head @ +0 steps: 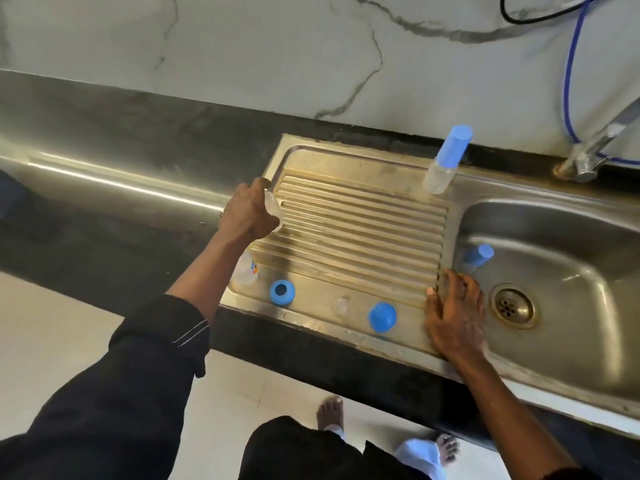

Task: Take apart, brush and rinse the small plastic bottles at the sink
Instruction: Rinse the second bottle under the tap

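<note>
My left hand (pixel 250 212) grips a small clear plastic piece (pixel 273 208) over the left end of the ribbed drainboard (pixel 360 223). My right hand (pixel 455 315) lies flat, fingers spread, on the rim between drainboard and basin. A clear bottle with a tall blue cap (pixel 446 159) stands at the drainboard's back edge. Another blue-capped bottle (pixel 477 258) lies in the basin just beyond my right fingers. Along the front edge sit a clear bottle body (pixel 246 268), a blue ring cap (pixel 282 291), a small clear part (pixel 342 304) and a blue dome cap (pixel 382 317).
The steel sink basin (pixel 568 237) with its drain (pixel 512 304) lies to the right, the tap (pixel 595 147) behind it. A blue hose (pixel 568 81) hangs on the marble wall. Dark counter (pixel 104 161) stretches left. My bare feet stand on the tiled floor below.
</note>
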